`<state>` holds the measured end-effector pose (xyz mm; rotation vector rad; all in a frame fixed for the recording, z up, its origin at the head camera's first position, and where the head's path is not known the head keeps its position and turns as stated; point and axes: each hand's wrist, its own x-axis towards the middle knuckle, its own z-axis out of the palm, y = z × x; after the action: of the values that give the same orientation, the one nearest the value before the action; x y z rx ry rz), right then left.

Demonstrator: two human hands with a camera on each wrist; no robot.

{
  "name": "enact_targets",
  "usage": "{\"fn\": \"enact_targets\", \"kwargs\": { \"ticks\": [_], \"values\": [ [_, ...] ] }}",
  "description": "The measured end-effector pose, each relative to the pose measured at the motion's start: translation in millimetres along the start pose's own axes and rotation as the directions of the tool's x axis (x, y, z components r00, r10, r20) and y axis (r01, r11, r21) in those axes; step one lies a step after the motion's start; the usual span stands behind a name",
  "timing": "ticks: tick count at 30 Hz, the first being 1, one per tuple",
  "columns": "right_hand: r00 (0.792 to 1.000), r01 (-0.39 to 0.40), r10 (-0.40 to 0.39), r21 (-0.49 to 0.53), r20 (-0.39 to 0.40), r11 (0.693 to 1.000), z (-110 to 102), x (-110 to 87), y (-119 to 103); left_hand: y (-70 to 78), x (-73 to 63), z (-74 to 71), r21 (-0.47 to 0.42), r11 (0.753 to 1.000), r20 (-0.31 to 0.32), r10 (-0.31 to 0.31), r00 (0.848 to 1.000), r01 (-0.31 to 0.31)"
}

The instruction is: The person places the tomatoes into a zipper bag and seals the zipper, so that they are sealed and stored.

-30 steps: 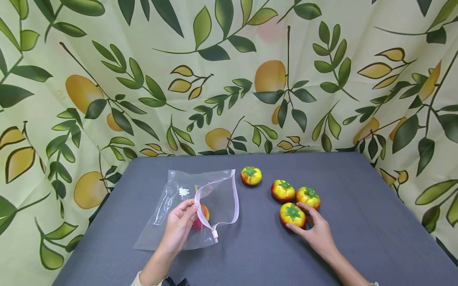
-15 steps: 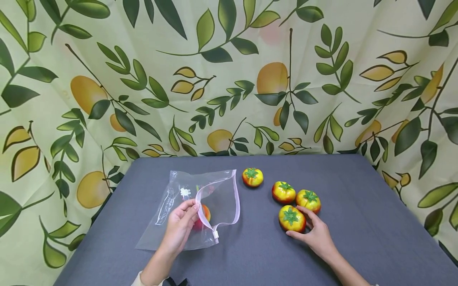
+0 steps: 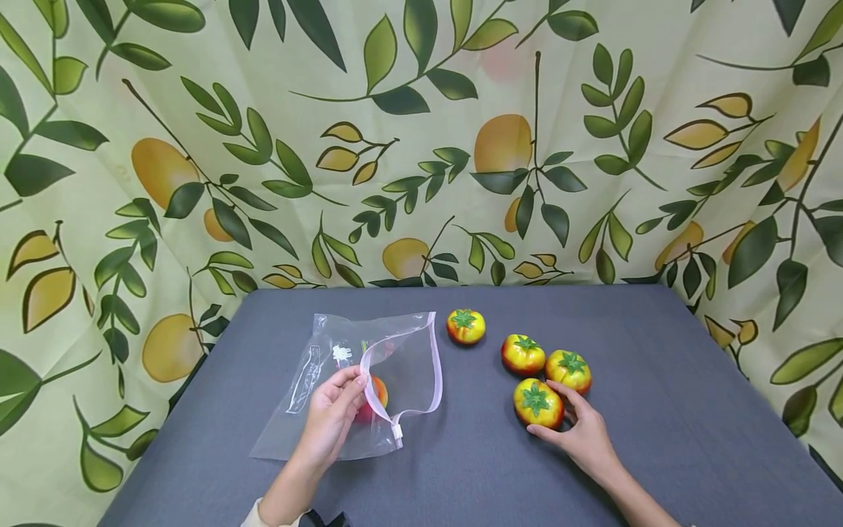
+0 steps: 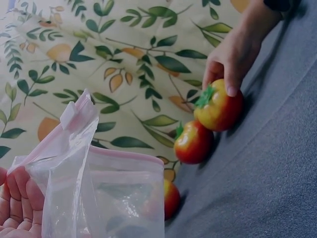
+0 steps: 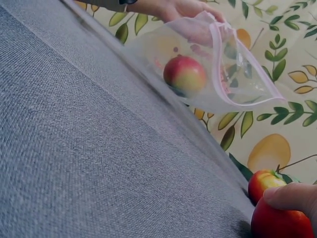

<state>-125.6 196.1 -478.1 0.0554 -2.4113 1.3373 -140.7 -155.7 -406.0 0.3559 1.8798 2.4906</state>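
My left hand [image 3: 334,406] pinches the pink rim of a clear zip bag [image 3: 296,421], keeping its mouth apart. Through the plastic shows a red-and-yellow fruit [image 5: 184,74], like an apple or peach. A white slider [image 3: 397,432] sits at the near end of the zip. On the right, my right hand [image 3: 582,432] holds the nearest yellow-and-red tomato [image 3: 538,402] between thumb and fingers; this tomato has a green star-shaped leaf cap. Close behind it are two more such tomatoes, one at the left [image 3: 523,355] and one at the right [image 3: 568,370].
A further tomato [image 3: 465,326] lies apart, near the back of the grey cloth-covered table [image 3: 461,476]. Behind the table's far edge hangs a curtain [image 3: 421,146] printed with leaves and orange fruit.
The nearest tomato has tipped slightly toward me under my right hand, its thumb now lower on the near side. My left hand and the bag stay as they were.
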Motion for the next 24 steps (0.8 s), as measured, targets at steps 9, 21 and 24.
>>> {"fn": "enact_targets", "kwargs": {
  "ticks": [9,21,24],
  "values": [
    [0.999,0.039,-0.039,0.012,-0.032,0.999,-0.5,-0.2,-2.7,-0.3,0.8,-2.4,-0.033,0.999,0.046,0.029,0.998,-0.028],
    [0.999,0.051,-0.051,0.016,0.010,0.999,-3.2,2.6,-11.6,-1.1,1.3,-1.6,-0.024,1.000,0.008,-0.003,1.000,0.003],
    [0.998,0.057,-0.058,0.035,0.010,0.998,-0.6,2.7,-12.4,-1.4,1.8,-2.2,-0.025,1.000,0.009,-0.002,1.000,0.002]
  ]
}}
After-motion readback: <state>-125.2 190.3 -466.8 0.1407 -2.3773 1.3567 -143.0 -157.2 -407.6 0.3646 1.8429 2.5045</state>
